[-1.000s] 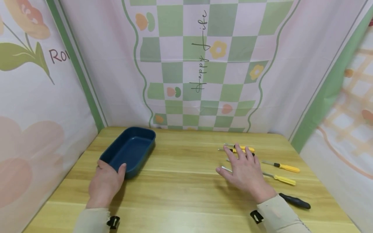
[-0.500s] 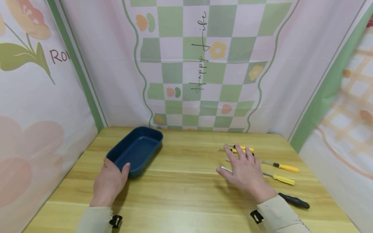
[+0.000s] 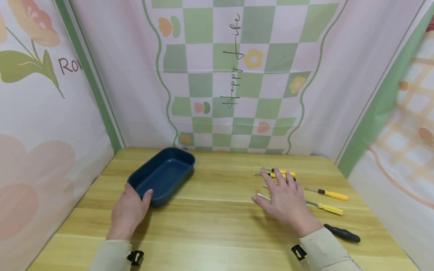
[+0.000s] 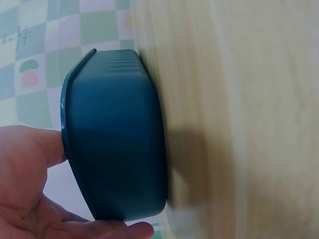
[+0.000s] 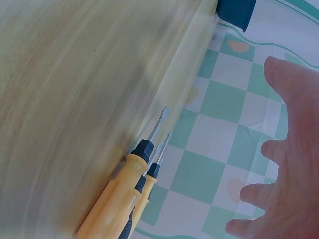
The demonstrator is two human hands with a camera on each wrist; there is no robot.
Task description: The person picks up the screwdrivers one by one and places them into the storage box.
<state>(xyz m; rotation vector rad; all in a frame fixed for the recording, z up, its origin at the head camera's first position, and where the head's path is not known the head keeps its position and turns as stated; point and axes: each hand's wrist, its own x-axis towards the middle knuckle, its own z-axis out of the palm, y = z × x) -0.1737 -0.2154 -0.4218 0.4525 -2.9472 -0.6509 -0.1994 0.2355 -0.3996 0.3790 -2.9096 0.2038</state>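
A dark blue rectangular tray (image 3: 174, 177) stands at the left of the table, its inside bare. My left hand (image 3: 129, 210) grips its near corner, thumb at the rim and fingers round the left side; the left wrist view shows the tray (image 4: 117, 139) from outside. My right hand (image 3: 286, 201) is held above several screwdrivers, fingers spread and holding nothing. Two yellow-and-black screwdrivers (image 3: 285, 173) lie beyond its fingertips. To its right are another yellow-and-black screwdriver (image 3: 333, 195), a yellow one (image 3: 330, 209) and a black handle (image 3: 343, 233). The hand partly hides the shafts beneath it.
The wooden table (image 3: 217, 229) ends at a patterned cloth (image 3: 237, 124) hung behind it. More cloth hangs along the left and right sides. Bare tabletop lies between the tray and the screwdrivers.
My left hand has slid the tray to the right along the table, keeping hold of its corner. The right hand has stayed in place above the screwdrivers.
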